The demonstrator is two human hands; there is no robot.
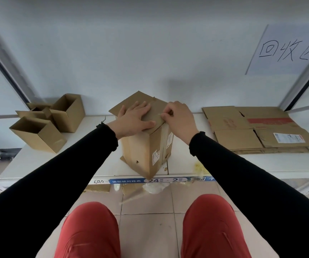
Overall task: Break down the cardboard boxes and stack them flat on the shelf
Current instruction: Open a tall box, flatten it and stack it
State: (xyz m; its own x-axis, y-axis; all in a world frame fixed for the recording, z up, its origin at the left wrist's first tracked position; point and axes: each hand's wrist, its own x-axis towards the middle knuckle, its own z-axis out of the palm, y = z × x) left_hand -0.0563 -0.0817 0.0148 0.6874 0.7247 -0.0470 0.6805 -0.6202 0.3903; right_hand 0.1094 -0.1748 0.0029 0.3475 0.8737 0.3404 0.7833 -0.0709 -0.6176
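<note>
Box: the upright cardboard box stands at the shelf's centre.
Your left hand: fingers flat, pressing its top.
Your right hand: fingers pinching tape at the top edge.
Writing: wall sign at 2 o'clock reads "回收区"; edge label "24 - 2".
Flattened boxes: 3 o'clock.
Open boxes: 9 o'clock.
</note>
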